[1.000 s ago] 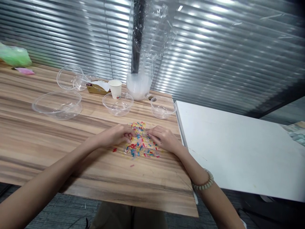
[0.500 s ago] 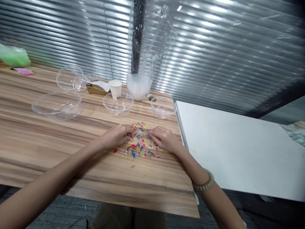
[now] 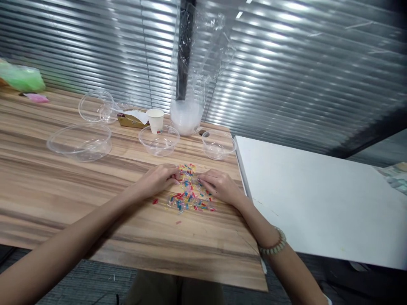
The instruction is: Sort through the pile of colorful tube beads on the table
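Small pieces [image 3: 190,197] near right edge of bench [image 3: 121,169]: red, blue, yellow, pink, some possibly clear. Bench surface: streaked brown wood grain. Paper cup [image 3: 155,123], far edge: white, red mark.

Around the scatter of coloured tube pieces [image 3: 190,199] on the wood-grain table [image 3: 143,243], I see the person's left hand [image 3: 163,176] at nine o'clock, fingers curled at its edge, and the right hand [image 3: 219,184] at three, a beaded bracelet [image 3: 276,246] behind it at four. A large clear plastic bowl [image 3: 98,151] sits at ten, smaller clear bowls [image 3: 159,149] at eleven and one; beyond eleven's stands a white paper cup [image 3: 155,121].
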